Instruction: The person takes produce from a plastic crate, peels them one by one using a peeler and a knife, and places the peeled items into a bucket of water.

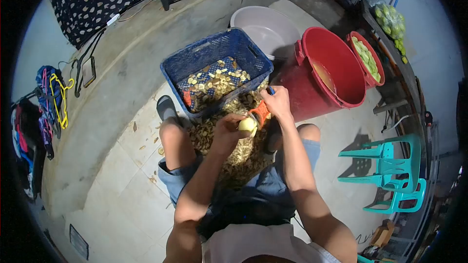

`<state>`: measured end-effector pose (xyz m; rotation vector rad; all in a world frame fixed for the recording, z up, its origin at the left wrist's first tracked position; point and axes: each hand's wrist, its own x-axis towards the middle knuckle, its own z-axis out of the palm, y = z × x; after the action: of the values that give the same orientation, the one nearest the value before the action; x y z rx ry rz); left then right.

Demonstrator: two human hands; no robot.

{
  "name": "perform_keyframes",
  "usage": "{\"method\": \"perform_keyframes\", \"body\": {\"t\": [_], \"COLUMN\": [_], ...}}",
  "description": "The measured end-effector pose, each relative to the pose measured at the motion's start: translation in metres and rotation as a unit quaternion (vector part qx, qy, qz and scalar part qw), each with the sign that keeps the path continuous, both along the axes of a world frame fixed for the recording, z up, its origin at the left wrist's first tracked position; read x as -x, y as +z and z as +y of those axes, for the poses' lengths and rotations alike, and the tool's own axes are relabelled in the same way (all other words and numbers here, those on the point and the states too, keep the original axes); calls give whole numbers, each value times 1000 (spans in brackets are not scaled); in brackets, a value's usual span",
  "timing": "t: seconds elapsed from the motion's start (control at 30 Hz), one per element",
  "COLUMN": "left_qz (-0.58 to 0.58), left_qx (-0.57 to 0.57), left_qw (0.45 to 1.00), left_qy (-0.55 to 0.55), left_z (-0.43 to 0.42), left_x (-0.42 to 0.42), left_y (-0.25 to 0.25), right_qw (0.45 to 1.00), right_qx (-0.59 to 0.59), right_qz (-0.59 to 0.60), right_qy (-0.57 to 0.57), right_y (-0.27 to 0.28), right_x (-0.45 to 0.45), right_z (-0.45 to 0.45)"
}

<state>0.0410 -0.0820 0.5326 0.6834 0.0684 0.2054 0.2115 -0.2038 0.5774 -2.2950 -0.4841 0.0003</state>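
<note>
My left hand is closed around a pale yellow, rounded piece of produce with its skin largely off; its exact kind I cannot make out. My right hand grips an orange peeler, whose head is at the right side of the produce. Below both hands, a thick heap of yellow-brown peelings covers the floor between my legs. Just beyond it stands a blue plastic crate, with small yellowish pieces scattered on its bottom.
A large red tub stands at right of the crate, with a pale basin behind. Pale green pieces fill a smaller red container. Green plastic chairs lie at right. A curved concrete ledge runs along the left.
</note>
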Motion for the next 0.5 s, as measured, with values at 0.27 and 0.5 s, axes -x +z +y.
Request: {"method": "perform_keyframes", "body": {"t": [0.27,0.5], "left_qz": [5,1], "left_qx": [19,109], "left_qw": [1000,993], "left_qy": [1,-44], "left_z": [4,5], "left_x": [-4,-1], "left_y": [-13,3], "right_qw": [1000,995], "right_qx": [-20,-102], "right_qz": [-17,14], "right_qy": [15,-8], "right_y": [14,2], "right_x": [19,5], "right_z": [5,2]}}
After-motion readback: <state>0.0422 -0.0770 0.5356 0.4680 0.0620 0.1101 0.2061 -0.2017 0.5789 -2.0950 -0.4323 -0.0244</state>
